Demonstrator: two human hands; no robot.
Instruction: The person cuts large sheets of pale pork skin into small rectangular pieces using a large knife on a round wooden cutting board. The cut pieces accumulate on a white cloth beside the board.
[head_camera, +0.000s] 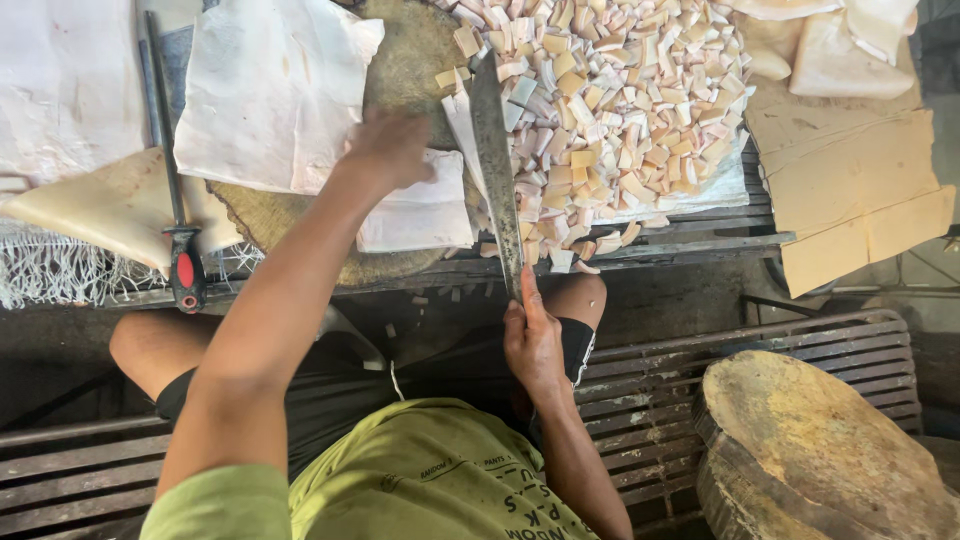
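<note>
A big round wooden chopping block (405, 60) stands on the work bench, and a second block (810, 440) rests lower at the right, on the slatted bench (650, 375) where the person sits. A large heap of small cut cubes (610, 110), white and pale orange, covers the right part of the block. Wide white slabs (265, 90) lie at the left. The left hand (390, 150) presses flat, fingers down, on a smaller white piece (420, 215) upon the block. The right hand (533, 340) is closed around the handle of a long cleaver (495, 160), whose blade lies between the piece and the cubes. A sharpening steel (172, 170) with red-black handle lies far left.
</note>
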